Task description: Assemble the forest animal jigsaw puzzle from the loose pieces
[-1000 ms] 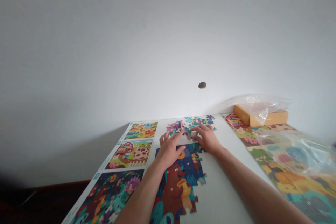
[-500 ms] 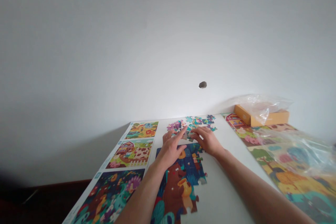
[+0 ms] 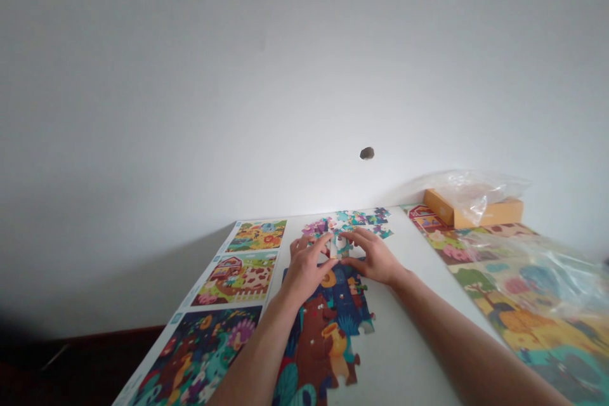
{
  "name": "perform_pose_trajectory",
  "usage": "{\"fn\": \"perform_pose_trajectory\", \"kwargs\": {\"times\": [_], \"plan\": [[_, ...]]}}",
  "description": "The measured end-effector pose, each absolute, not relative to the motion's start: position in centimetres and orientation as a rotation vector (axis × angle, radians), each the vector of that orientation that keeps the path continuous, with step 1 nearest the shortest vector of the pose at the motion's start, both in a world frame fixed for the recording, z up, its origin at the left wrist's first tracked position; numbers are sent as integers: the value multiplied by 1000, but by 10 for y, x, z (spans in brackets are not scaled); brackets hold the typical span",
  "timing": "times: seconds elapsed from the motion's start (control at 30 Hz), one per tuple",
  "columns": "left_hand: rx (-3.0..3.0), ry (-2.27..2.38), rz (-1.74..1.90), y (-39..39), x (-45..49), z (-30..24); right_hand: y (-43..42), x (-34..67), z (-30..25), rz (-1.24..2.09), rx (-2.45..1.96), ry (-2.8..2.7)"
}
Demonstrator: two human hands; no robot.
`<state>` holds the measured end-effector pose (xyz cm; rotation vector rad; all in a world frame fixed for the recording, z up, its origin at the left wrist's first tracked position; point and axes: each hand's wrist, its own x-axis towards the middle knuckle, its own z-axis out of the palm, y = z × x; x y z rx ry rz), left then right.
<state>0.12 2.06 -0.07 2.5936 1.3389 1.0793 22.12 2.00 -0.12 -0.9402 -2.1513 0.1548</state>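
My left hand (image 3: 307, 268) and my right hand (image 3: 373, 258) meet over the white table, their fingertips pinching a small jigsaw piece (image 3: 337, 246) from both sides. Much of that piece is hidden by my fingers. Just below my hands lies a partly assembled jigsaw of a brown bear on dark blue (image 3: 328, 336). Beyond my fingers, a loose patch of pink and teal jigsaw pieces (image 3: 349, 222) lies on the white table (image 3: 404, 349).
Several printed picture sheets (image 3: 238, 278) run along the table's left side. To the right lies a large farm picture sheet (image 3: 528, 323), partly under clear plastic (image 3: 537, 269). An orange cardboard box (image 3: 485, 216) stands at the far right corner against the white wall.
My hands have drawn closer together, and my fingertips now close around the piece from both sides. Earlier my fingers were spread over the loose pieces.
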Motion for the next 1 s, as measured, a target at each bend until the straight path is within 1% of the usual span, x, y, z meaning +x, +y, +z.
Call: {"fn": "perform_pose_trajectory", "kwargs": {"times": [0.33, 1.0], "plan": [[2575, 1427, 1194, 20, 2, 1, 20, 221, 0, 172, -926, -2145], [2539, 1423, 1165, 17, 5, 6, 15, 220, 4, 113, -950, -2089]]}}
